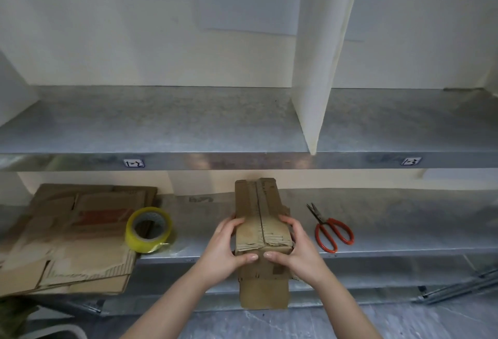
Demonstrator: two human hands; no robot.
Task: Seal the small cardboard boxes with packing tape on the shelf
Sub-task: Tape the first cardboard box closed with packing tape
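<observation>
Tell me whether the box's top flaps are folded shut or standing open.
Folded shut. The flaps of the cardboard box meet along a centre seam, with the left hand and right hand gripping its near end.

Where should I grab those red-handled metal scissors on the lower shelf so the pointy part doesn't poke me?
Take the red-handled metal scissors by the two red loops, reaching from the front edge of the grey metal shelf. They lie flat with the loops nearest you and the slightly open blades pointing toward the back wall.
</observation>
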